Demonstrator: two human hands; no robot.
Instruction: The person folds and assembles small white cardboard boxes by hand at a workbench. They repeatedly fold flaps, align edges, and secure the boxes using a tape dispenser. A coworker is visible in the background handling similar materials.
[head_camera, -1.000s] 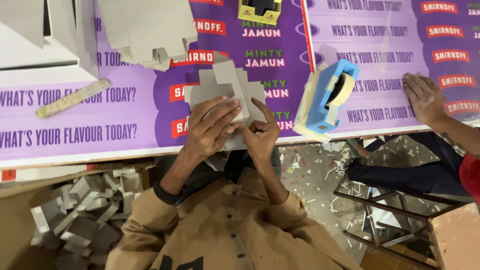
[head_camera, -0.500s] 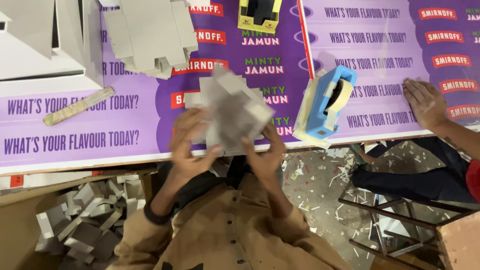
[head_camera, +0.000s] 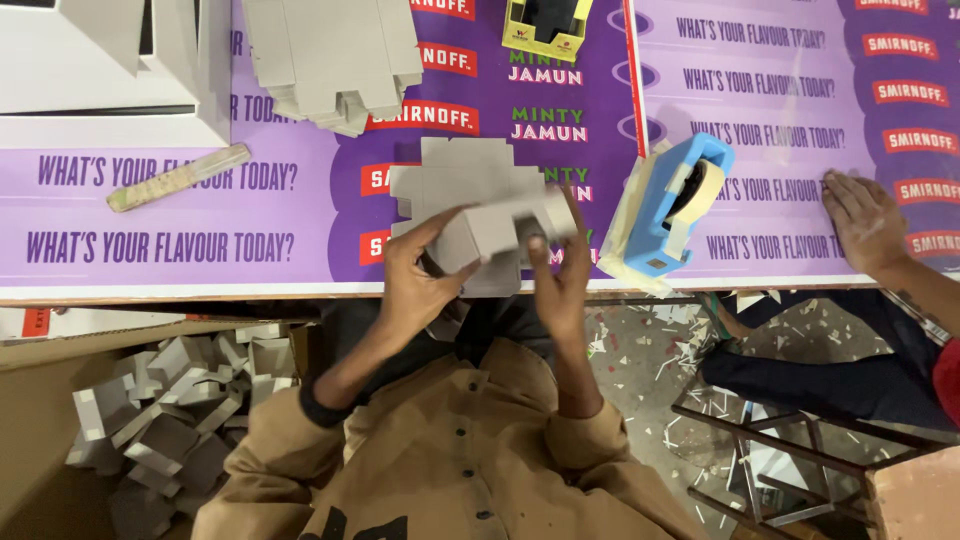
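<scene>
A grey cardboard cut-out (head_camera: 492, 228), partly folded into a box shape, sits between both my hands above the near edge of the purple table (head_camera: 200, 250). My left hand (head_camera: 412, 275) grips its left side with the thumb on top. My right hand (head_camera: 560, 270) holds its right end, fingers pointing up. More flat grey cut-outs (head_camera: 455, 180) lie on the table just beyond the folded piece.
A blue tape dispenser (head_camera: 668, 210) stands right of my hands. Another person's hand (head_camera: 865, 220) rests flat on the table at the right. A stack of grey blanks (head_camera: 335, 55), a wooden ruler (head_camera: 178, 178), a yellow dispenser (head_camera: 545, 25); folded boxes (head_camera: 170, 400) fill a carton below left.
I lifted the flat cut-out off the stack, turned it, and have folded it into a partial box shape held nearer the table edge.
</scene>
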